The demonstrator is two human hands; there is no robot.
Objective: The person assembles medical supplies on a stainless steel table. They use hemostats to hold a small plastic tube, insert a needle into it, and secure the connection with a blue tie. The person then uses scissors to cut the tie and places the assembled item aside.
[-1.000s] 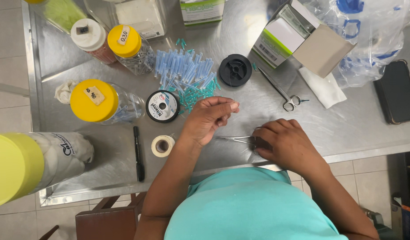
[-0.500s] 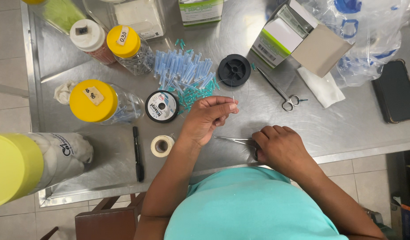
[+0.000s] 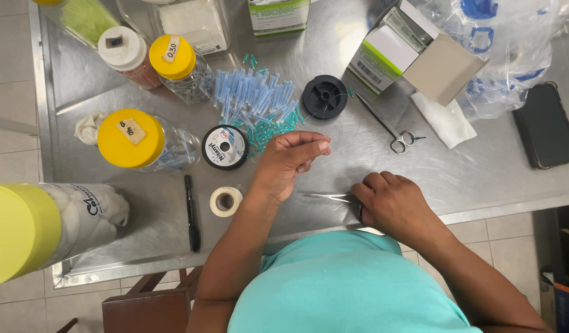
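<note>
I see the steel worktop (image 3: 469, 179) crowded: a pile of blue and green capped needles (image 3: 256, 105), a black spool (image 3: 325, 97), a round thread reel (image 3: 225, 147), a tape roll (image 3: 226, 201), a black marker (image 3: 192, 213), scissors (image 3: 389, 126) and yellow-lidded jars (image 3: 136, 140) ring the work. My left hand (image 3: 290, 163) is pinched shut at the fingertips, on something too thin for me to make out. My right hand (image 3: 392, 203) is clamped on metal tweezers (image 3: 327, 197) lying low over the worktop's near edge. Since half a second ago, the right hand has slid slightly rightward; the left has barely shifted.
</note>
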